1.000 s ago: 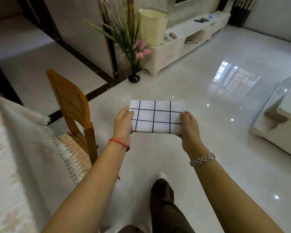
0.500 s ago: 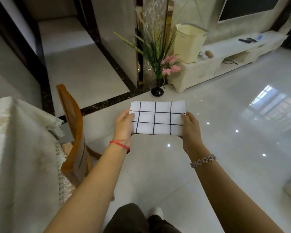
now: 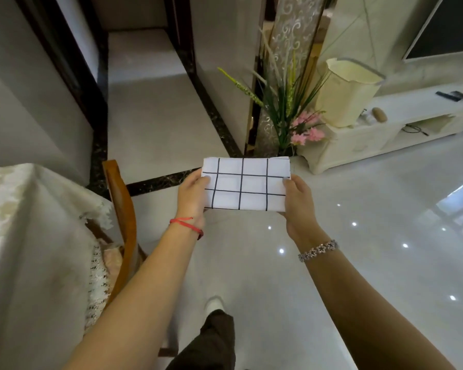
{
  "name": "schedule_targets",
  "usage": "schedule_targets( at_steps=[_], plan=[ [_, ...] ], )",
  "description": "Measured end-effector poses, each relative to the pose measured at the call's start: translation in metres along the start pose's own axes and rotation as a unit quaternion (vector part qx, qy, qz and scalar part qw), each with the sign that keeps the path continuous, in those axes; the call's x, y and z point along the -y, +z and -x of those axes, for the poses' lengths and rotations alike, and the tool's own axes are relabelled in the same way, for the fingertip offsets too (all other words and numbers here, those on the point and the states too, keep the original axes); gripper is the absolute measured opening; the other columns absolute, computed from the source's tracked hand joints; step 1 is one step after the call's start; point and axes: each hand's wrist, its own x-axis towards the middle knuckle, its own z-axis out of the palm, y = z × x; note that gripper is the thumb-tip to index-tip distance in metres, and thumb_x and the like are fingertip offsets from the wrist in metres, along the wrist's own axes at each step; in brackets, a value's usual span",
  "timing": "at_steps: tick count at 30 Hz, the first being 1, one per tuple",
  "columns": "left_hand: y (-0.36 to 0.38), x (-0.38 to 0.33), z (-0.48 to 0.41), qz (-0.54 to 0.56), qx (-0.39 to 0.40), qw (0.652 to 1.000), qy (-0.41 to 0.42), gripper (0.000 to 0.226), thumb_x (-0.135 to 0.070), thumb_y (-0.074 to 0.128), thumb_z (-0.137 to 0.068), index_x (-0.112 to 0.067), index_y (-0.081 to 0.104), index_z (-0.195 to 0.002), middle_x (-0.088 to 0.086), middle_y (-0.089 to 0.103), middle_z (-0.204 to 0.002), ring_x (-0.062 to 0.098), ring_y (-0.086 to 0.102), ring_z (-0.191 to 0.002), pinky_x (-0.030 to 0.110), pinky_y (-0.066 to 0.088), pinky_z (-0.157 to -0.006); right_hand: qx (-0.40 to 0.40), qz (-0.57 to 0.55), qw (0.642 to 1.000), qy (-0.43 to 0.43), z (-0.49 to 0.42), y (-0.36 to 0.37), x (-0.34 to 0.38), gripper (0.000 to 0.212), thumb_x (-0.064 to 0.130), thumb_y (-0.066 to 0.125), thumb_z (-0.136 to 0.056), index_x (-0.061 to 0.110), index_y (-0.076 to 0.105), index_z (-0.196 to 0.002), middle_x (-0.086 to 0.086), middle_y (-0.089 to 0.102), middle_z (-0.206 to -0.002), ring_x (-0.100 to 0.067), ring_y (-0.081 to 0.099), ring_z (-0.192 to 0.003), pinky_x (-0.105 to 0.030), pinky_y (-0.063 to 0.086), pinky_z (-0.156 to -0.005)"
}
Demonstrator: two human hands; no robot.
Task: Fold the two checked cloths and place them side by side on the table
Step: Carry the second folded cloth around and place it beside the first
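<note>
— Where's the checked cloth [image 3: 245, 184]?
— I see it folded, up in the air, long axis crosswise. The left grip [image 3: 194, 194] pinches one short end, the right grip [image 3: 298, 201] the other.
— And the counter [image 3: 24, 222]?
— Off to the left, its corner nearer the left grip. I'd lead with that one.

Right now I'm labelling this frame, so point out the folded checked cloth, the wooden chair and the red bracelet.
folded checked cloth [image 3: 253, 182]: head view, top face.
wooden chair [image 3: 125, 209]: head view, backrest.
red bracelet [image 3: 187, 226]: head view, cord.

The folded cloth [image 3: 246, 184] hangs between both hands, with the table [image 3: 24, 236] at left.
</note>
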Motion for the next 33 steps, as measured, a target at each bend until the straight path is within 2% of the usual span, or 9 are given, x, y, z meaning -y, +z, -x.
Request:
schedule_targets(
  at_steps=[3,5,9,11,14,18,23,28,33],
  plan=[
    [0.003,-0.014,-0.047,0.004,-0.015,1.000,0.000,0.032,-0.001,0.044,-0.088,-0.025,0.057,-0.072,-0.007,0.055,-0.076,0.008,0.050,-0.069,0.020,0.040,-0.054,0.016,-0.001,1.000,-0.003,-0.041,0.033,0.012,0.026,0.013,0.035,-0.097,0.024,0.058,-0.090,0.002,0.059,-0.088,-0.016,0.057,-0.084,-0.039,0.053,-0.077],
    [0.001,-0.022,-0.075,0.012,-0.026,1.000,0.000,0.035,0.000,0.045,-0.088,-0.027,0.058,-0.070,-0.006,0.056,-0.078,0.011,0.051,-0.074,0.023,0.039,-0.059,0.022,0.004,1.000,0.001,-0.064,0.055,0.018,0.024,0.015,0.036,-0.097,0.019,0.058,-0.101,0.002,0.059,-0.090,-0.015,0.057,-0.085,-0.038,0.053,-0.076],
    [-0.007,-0.037,-0.126,0.013,-0.053,0.998,0.006,0.028,0.001,0.046,-0.086,-0.022,0.061,-0.081,0.002,0.059,-0.092,0.016,0.052,-0.085,0.024,0.041,-0.063,0.047,0.011,0.999,0.008,-0.103,0.097,0.024,0.025,0.017,0.036,-0.098,0.017,0.055,-0.112,0.004,0.058,-0.090,-0.012,0.056,-0.084,-0.037,0.053,-0.077],
    [-0.012,-0.043,-0.145,0.017,-0.068,0.998,0.006,0.026,0.000,0.045,-0.087,-0.021,0.061,-0.092,0.002,0.059,-0.092,0.014,0.054,-0.080,0.023,0.042,-0.061,0.062,0.018,0.998,0.012,-0.119,0.116,0.026,0.025,0.017,0.035,-0.098,0.017,0.055,-0.114,0.004,0.058,-0.091,-0.012,0.056,-0.085,-0.037,0.053,-0.079],
    [-0.019,-0.051,-0.172,0.032,-0.085,0.996,0.003,0.027,0.000,0.044,-0.088,-0.021,0.061,-0.095,-0.003,0.059,-0.084,0.009,0.053,-0.071,0.021,0.041,-0.055,0.096,0.020,0.995,0.016,-0.144,0.146,0.027,0.023,0.017,0.036,-0.098,0.018,0.056,-0.108,0.003,0.060,-0.093,-0.014,0.057,-0.087,-0.040,0.053,-0.082],
    [-0.027,-0.059,-0.212,0.037,-0.128,0.991,0.011,0.033,0.000,0.045,-0.088,-0.027,0.061,-0.077,-0.005,0.059,-0.080,0.010,0.054,-0.073,0.024,0.042,-0.058,0.134,0.038,0.990,0.011,-0.186,0.187,0.028,0.023,0.016,0.037,-0.097,0.023,0.058,-0.090,-0.001,0.059,-0.091,-0.016,0.056,-0.086,-0.044,0.052,-0.084],
    [-0.030,-0.073,-0.273,0.045,-0.197,0.979,0.025,0.029,-0.002,0.048,-0.088,-0.026,0.062,-0.078,-0.005,0.059,-0.081,0.018,0.055,-0.086,0.026,0.044,-0.063,0.200,0.036,0.979,0.007,-0.247,0.241,0.034,0.021,0.014,0.037,-0.097,0.020,0.056,-0.090,-0.002,0.058,-0.089,-0.018,0.056,-0.085,-0.043,0.051,-0.082],
    [-0.022,-0.091,-0.337,0.056,-0.245,0.967,0.034,0.030,-0.003,0.046,-0.088,-0.026,0.061,-0.079,-0.005,0.059,-0.081,0.014,0.055,-0.078,0.025,0.043,-0.058,0.266,0.043,0.963,0.000,-0.314,0.298,0.051,0.023,0.016,0.039,-0.098,0.023,0.061,-0.096,-0.003,0.064,-0.099,-0.023,0.060,-0.097,-0.045,0.051,-0.091],
    [-0.019,-0.110,-0.388,0.089,-0.309,0.946,0.040,0.028,-0.004,0.047,-0.089,-0.025,0.062,-0.079,-0.005,0.059,-0.084,0.014,0.056,-0.079,0.027,0.046,-0.062,0.327,0.057,0.943,-0.004,-0.364,0.346,0.070,0.023,0.017,0.039,-0.098,0.025,0.060,-0.092,0.001,0.062,-0.092,-0.016,0.059,-0.088,-0.042,0.051,-0.087]
  ],
)
